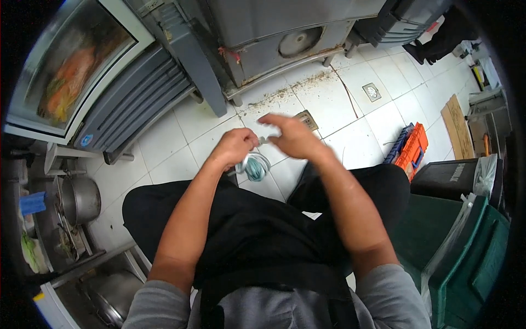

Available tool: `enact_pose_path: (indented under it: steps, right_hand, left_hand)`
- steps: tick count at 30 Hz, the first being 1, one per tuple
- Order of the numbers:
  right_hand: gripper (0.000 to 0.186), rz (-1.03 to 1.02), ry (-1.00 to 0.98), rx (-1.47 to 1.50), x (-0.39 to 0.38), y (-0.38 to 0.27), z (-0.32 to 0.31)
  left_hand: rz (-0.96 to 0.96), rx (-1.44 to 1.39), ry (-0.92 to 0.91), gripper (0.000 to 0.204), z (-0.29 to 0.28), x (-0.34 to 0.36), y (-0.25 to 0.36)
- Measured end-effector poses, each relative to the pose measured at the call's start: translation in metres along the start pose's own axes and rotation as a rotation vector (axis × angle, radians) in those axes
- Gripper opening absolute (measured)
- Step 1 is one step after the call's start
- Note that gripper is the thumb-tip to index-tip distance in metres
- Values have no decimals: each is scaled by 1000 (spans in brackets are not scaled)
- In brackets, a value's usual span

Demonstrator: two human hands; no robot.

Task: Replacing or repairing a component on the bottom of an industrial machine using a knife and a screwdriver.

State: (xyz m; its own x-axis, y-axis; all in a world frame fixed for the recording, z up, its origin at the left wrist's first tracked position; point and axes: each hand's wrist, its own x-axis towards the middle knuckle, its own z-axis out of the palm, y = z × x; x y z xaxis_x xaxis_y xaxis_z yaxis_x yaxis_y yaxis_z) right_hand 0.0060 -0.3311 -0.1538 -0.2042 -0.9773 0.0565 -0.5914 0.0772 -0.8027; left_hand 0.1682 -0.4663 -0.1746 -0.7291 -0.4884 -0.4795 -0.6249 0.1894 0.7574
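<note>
My left hand (235, 146) is closed around a small coil of teal and white cable (256, 166) that hangs below the fist. My right hand (290, 135) hovers just to the right with fingers spread, its fingertips touching the short cable end that sticks out between both hands. Both hands are held above my knees, over the white tiled floor (181, 142). My forearms come up from the lower edge, over black trousers and a black apron.
Grey metal kitchen equipment (263, 38) stands ahead, a glass-door cabinet (71, 66) at upper left. An orange and blue tool case (412, 148) lies on the floor at right. Green bins (466, 257) stand at lower right, steel pots (82, 200) at left.
</note>
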Motion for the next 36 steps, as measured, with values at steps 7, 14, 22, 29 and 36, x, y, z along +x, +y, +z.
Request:
enact_pose_path:
  steps: [7, 14, 22, 29, 36]
  right_hand:
    - [49, 439, -394, 319, 7, -11, 28]
    - [31, 225, -412, 88, 1, 26, 20]
    - [27, 43, -87, 232, -7, 33, 49]
    - [20, 242, -202, 216, 1, 26, 37]
    - [23, 206, -21, 100, 7, 31, 45]
  left_hand:
    - [-96, -226, -182, 15, -6, 4, -18]
    - [-147, 38, -278, 13, -9, -2, -9]
    - [-85, -56, -333, 15, 3, 7, -33]
    - [-201, -430, -298, 18, -4, 8, -31]
    - [-193, -505, -33, 13, 12, 17, -30]
